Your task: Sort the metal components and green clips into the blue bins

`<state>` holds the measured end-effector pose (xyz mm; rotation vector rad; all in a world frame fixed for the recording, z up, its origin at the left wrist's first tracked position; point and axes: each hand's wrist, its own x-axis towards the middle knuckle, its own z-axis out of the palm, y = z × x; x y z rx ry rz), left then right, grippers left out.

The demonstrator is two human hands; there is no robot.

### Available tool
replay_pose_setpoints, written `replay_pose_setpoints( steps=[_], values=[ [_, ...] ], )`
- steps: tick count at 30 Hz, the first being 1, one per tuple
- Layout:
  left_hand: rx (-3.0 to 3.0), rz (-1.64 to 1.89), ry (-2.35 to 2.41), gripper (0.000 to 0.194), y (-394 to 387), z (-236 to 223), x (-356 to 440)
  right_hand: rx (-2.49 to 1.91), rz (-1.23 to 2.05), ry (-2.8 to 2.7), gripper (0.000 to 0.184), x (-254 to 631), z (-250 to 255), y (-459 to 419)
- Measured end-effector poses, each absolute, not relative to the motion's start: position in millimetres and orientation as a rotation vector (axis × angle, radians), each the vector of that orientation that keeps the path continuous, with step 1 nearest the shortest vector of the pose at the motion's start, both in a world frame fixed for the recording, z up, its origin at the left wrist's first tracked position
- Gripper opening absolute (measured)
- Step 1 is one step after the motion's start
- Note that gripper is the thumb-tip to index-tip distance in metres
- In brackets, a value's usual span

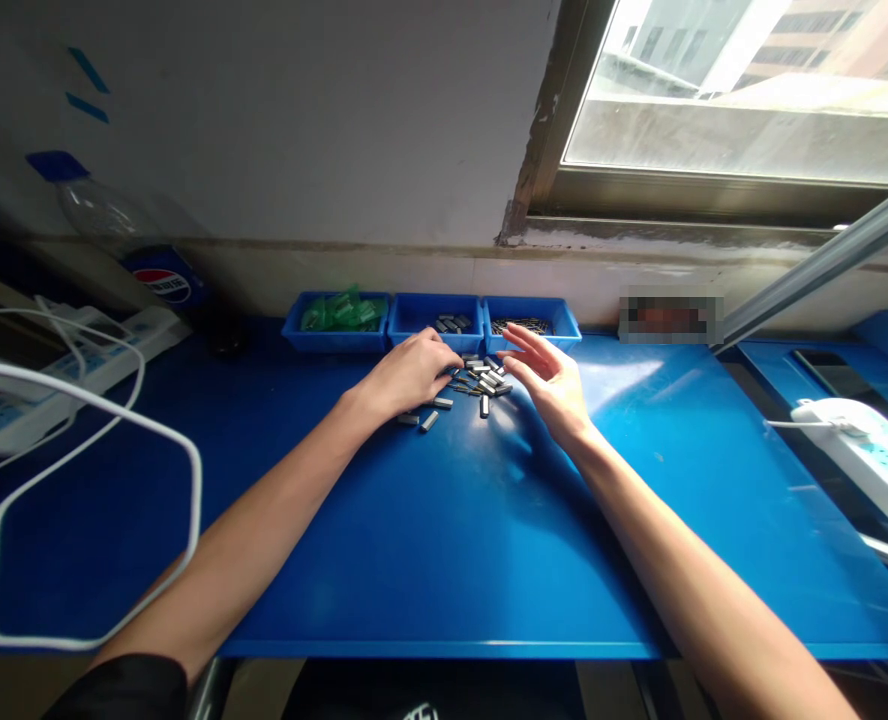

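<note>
A loose pile of small dark grey block-shaped pieces [490, 378] lies on the blue table, with a few thin brass-coloured pins [468, 388] among them. My left hand [414, 372] reaches over the pile's left side, fingers bent down and the thumb apart from them; nothing shows in its grip, though the fingertips are partly hidden. On the pile's right side is my right hand [549, 385], its fingers stretched and spread, with nothing held. A few pieces [429, 421] lie separately below my left hand.
Three blue bins line the wall: one with green packets [344, 311], one with dark pieces [453, 324], one with thin pins [523, 327]. A cola bottle [163, 275] and white cable [196, 470] are left. A power strip [875, 450] and metal post [826, 265] are right.
</note>
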<state>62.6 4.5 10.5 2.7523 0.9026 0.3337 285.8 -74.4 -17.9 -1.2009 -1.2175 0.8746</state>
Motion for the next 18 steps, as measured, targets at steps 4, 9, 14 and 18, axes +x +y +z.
replay_pose_setpoints(
  steps=[4,9,14,18],
  values=[
    [2.758,0.276,0.904,0.025,4.7,6.3,64.3,-1.194,0.893,-1.237,0.048,285.5,-19.4,-74.7],
    [2.781,0.239,0.909,0.017,1.7,8.7,66.2,-1.181,0.901,-1.274,0.042,285.9,-23.9,-73.6],
    [2.742,0.263,1.033,0.014,-1.9,11.4,67.5,-1.167,0.908,-1.270,0.037,287.1,-25.9,-72.9],
    [2.747,0.249,1.025,0.017,-3.4,11.1,68.5,-1.183,0.919,-1.262,0.036,285.5,-22.7,-74.3]
  ],
)
